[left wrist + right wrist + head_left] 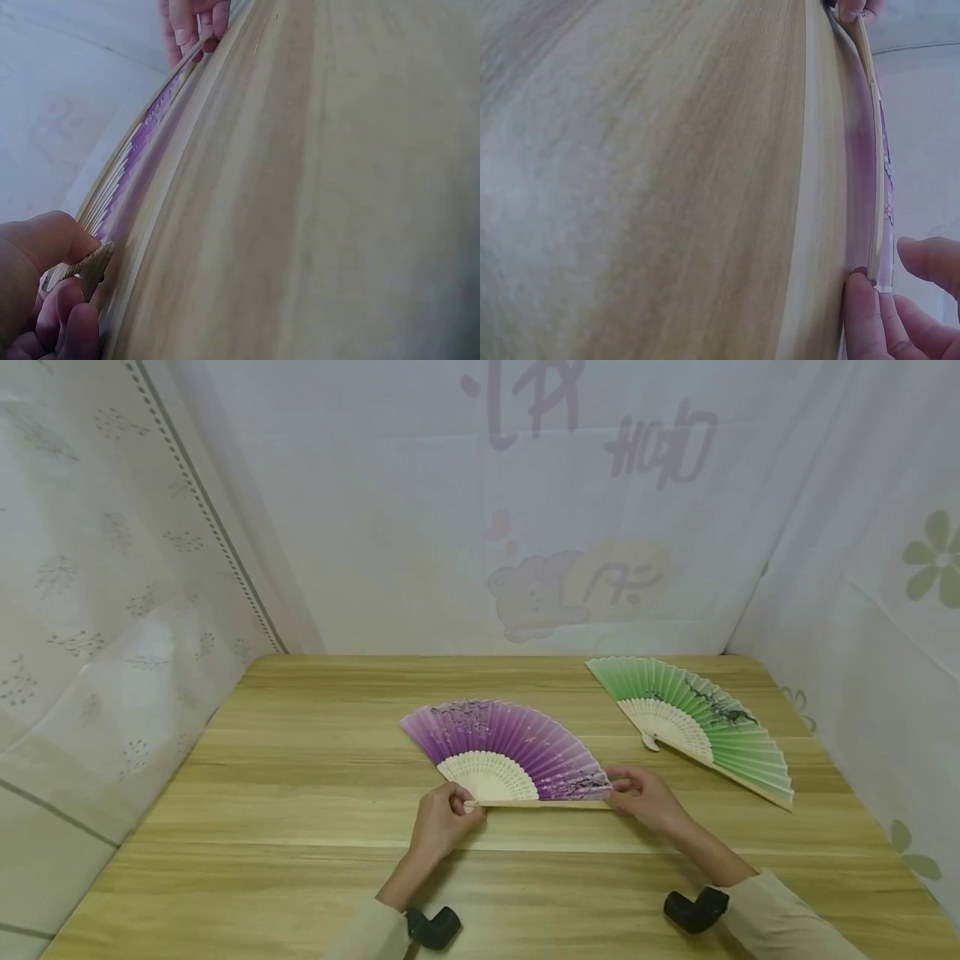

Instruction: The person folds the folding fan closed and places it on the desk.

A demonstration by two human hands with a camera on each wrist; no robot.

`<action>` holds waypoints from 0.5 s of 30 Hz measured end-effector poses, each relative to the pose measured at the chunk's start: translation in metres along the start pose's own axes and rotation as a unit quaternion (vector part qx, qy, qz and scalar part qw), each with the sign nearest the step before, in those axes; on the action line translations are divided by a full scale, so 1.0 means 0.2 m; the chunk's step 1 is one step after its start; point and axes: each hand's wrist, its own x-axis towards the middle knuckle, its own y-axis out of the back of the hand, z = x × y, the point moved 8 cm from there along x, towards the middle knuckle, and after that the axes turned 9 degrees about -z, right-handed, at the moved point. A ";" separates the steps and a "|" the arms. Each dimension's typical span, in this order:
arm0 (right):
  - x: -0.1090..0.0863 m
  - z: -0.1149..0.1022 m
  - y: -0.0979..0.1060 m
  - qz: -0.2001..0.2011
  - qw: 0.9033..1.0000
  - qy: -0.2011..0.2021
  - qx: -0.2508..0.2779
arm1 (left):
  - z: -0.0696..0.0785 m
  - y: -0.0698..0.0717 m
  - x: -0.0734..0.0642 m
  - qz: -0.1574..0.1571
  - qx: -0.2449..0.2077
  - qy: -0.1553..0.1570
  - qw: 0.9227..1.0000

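Observation:
A purple folding fan (517,739) with blossom print and pale slatted ribs is spread open at the middle of the table. My left hand (441,818) pinches its pivot end; the left wrist view shows the thumb and fingers (67,300) gripping the stacked rib ends. At the other end of the near outer stick, my right hand (643,795) holds the tip between its digits, one fingertip (862,307) against the stick and another finger raised apart. Edge-on, the fan (877,180) stands close over the wood in the right wrist view.
A green folding fan (693,718), also spread, lies at the back right of the wooden table (300,860). White printed cloth (390,527) hangs behind and at both sides. Black curved devices (433,928) sit at both wrists.

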 end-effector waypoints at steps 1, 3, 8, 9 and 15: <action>0.00 0.00 0.00 -0.002 1.000 0.002 0.000 | 0.00 0.00 0.00 0.000 0.000 0.001 1.000; 0.01 -0.01 0.00 -0.006 1.000 0.006 0.000 | 0.00 0.00 -0.01 0.001 -0.001 0.002 1.000; 0.02 -0.01 -0.01 -0.013 1.000 0.009 -0.005 | -0.01 0.01 -0.02 -0.006 -0.005 0.012 1.000; 0.02 -0.01 -0.01 -0.013 1.000 0.008 -0.007 | -0.01 0.01 -0.03 -0.007 -0.005 0.014 1.000; 0.03 -0.01 -0.02 -0.018 1.000 0.005 -0.015 | -0.01 0.01 -0.04 -0.009 -0.010 0.020 1.000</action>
